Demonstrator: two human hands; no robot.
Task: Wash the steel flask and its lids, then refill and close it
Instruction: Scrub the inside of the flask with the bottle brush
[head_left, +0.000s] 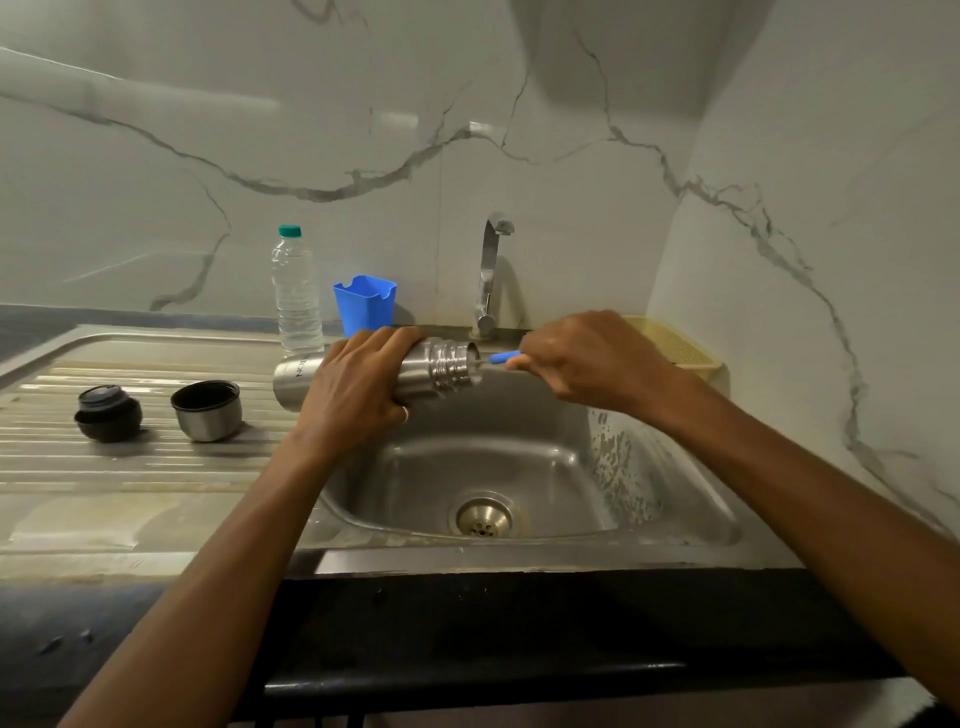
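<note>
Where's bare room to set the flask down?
Bare drainboard lies on the near side of the black lid and steel cup. Crowded: the back rim, with water bottle and blue holder beside the tap.

Open sink basin (483, 467) below tap (488, 275)

I am making out just one piece of lettering: dark capitals printed along the side of the steel flask (291, 382), near its base, lying sideways as I am holding it. My left hand (353, 395) is gripping the flask and covering most of the word, so only the end letters, seemingly "ON", are showing.
</note>
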